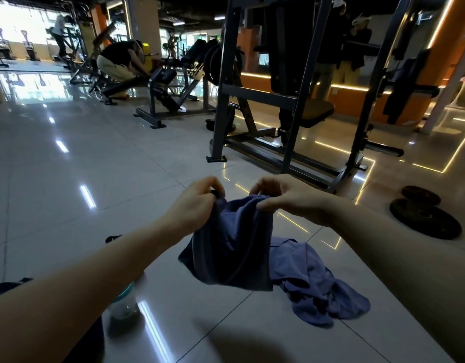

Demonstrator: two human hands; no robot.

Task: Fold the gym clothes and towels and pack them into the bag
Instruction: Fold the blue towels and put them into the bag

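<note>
A dark blue towel [231, 247] hangs in the air above the tiled floor, held by its top edge. My left hand [197, 203] pinches its upper left corner and my right hand [286, 196] pinches its upper right corner, close together. Below and to the right, a crumpled blue garment [317, 286] lies on the floor. A dark bag [6, 288] shows only as an edge at the lower left, mostly hidden behind my left forearm.
A clear bottle with a teal band [124, 302] stands on the floor under my left arm. A grey weight rack [286, 108] stands ahead, with two black weight plates [425, 218] on the floor to the right. Another person [118, 61] crouches by benches far left.
</note>
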